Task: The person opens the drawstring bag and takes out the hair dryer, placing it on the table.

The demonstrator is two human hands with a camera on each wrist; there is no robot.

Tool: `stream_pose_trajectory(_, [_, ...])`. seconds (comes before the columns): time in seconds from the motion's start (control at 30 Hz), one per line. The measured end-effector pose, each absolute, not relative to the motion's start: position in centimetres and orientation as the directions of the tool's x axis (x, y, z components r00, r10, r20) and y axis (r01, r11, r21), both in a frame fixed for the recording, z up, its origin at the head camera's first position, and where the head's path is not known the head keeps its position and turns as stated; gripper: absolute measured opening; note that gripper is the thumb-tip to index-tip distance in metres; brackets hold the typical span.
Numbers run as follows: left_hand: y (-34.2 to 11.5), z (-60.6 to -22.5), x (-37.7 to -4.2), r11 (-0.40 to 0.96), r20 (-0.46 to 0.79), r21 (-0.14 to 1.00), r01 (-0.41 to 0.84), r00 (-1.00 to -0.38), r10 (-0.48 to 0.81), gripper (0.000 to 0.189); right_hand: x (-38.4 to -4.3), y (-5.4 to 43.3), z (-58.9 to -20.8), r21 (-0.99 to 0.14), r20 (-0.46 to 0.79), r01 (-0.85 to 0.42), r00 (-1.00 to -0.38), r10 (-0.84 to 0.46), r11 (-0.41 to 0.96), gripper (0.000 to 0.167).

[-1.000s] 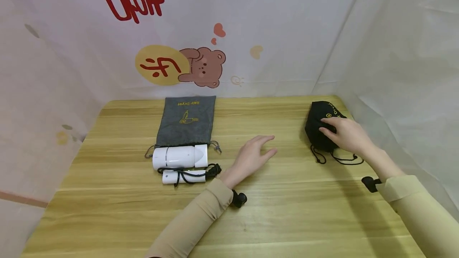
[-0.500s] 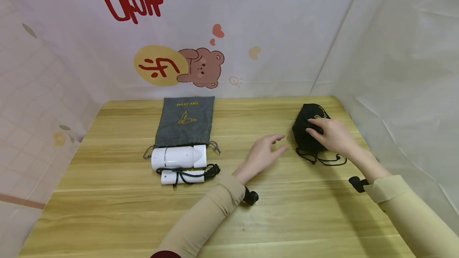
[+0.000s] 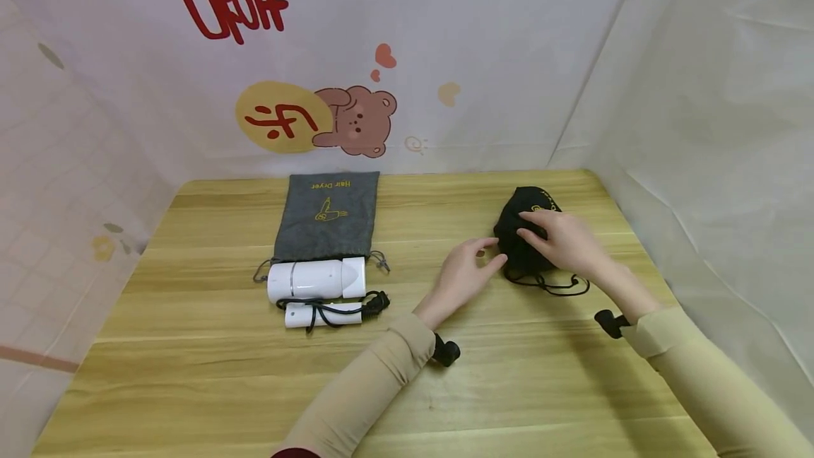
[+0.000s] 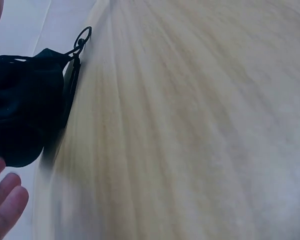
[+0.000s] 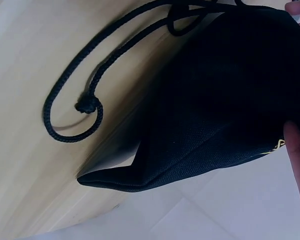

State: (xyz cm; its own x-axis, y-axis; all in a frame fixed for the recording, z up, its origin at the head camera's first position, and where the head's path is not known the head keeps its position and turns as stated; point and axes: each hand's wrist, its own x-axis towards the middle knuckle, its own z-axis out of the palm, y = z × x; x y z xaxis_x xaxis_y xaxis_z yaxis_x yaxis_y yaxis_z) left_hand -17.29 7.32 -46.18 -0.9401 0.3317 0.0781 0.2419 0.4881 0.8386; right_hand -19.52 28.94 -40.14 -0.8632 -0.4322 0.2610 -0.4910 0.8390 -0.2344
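A bulging black drawstring bag (image 3: 523,235) with yellow print stands at the right of the table. My right hand (image 3: 568,242) holds it from above, thumb and fingers on the cloth. In the right wrist view, the bag (image 5: 215,100) fills the middle, with fingers at its right edge. My left hand (image 3: 464,274) is at the bag's left side, thumb and fingers spread apart; whether the fingertips touch the cloth I cannot tell. Black cords (image 3: 559,290) trail from the bag's near end. What fills the bag is hidden.
At the left lies a flat grey drawstring pouch (image 3: 327,225) printed "Hair Dryer". Just in front of it is a white hair dryer (image 3: 318,280), its handle folded and black cord (image 3: 321,306) wrapped around. The wooden table (image 3: 210,373) meets white curtains (image 3: 496,55) behind and beside it.
My right hand has moved left across the table with the black drawstring bag. The left hand has shifted a little right, and the gap between it and the bag has closed up.
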Motion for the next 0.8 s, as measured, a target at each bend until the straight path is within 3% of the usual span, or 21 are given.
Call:
stream_pose_trajectory(0.47, [5.2, -46.9, -16.6, 0.386, 0.075, 0.917, 0.100, -0.994, 0.079, 0.055, -19.7, 24.7, -40.3, -0.248, 0.280, -0.555, -0.826, -0.489, 0.794, 0.038])
stream_pose_trajectory(0.8, [3.7, -47.4, -17.0, 0.294, 0.063, 0.954, 0.064, -0.998, 0.015, 0.053, -19.5, 22.1, -40.6, -0.265, 0.345, -0.618, -0.777, -0.526, 0.740, 0.034])
